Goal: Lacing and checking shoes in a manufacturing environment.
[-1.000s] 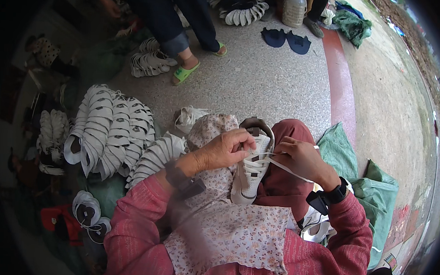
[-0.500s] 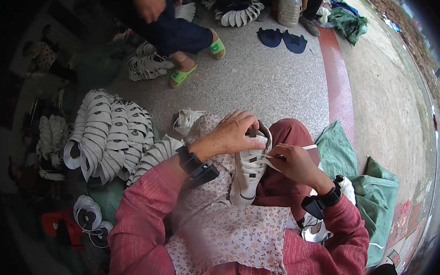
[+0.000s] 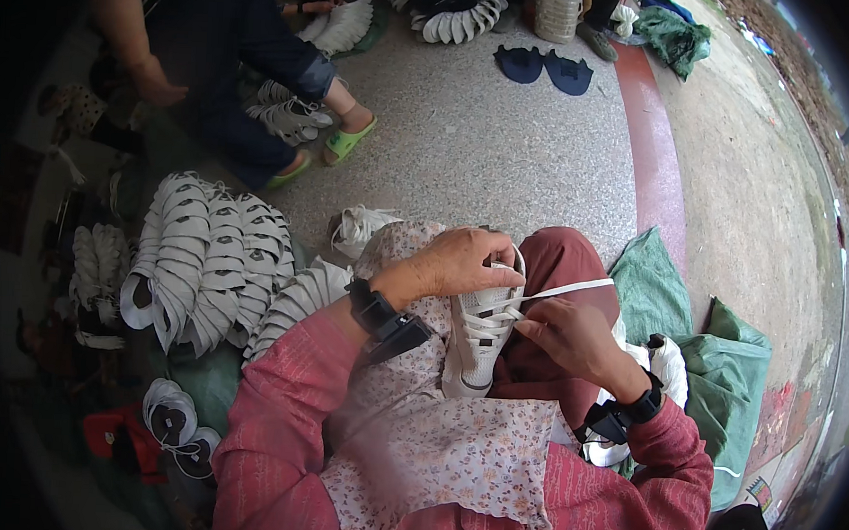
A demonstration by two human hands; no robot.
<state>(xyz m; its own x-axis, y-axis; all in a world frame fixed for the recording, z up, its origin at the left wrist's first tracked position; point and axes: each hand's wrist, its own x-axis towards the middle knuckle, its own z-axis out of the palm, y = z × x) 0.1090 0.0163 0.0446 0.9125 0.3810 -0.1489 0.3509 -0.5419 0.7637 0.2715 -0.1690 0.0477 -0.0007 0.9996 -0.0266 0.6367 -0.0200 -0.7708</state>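
Observation:
A white lace-up shoe upper (image 3: 470, 366) lies across my lap, with its toe end towards me and its dark opening at the far end. My left hand (image 3: 462, 262) is closed on its far end, thumb and fingers gripping the edge near the top eyelets. White laces cross the front in several rows. From the upper's right side a flat white shoelace (image 3: 575, 288) stretches out over my maroon-covered knee. Just below it, my right hand (image 3: 578, 338) pinches lace at the right-hand eyelets, its fingertips close against the upper.
Stacked white shoe uppers (image 3: 212, 256) stand at my left. A laced white shoe piece (image 3: 360, 229) lies beyond my knees. Green sacks (image 3: 722, 392) lie at my right. A person in green slippers (image 3: 349, 140) is at the far left. Two dark blue pieces (image 3: 567, 74) lie on the floor.
My right hand has shifted slightly down, and a lace end now lies out to the right over my knee. The person in slippers has moved left.

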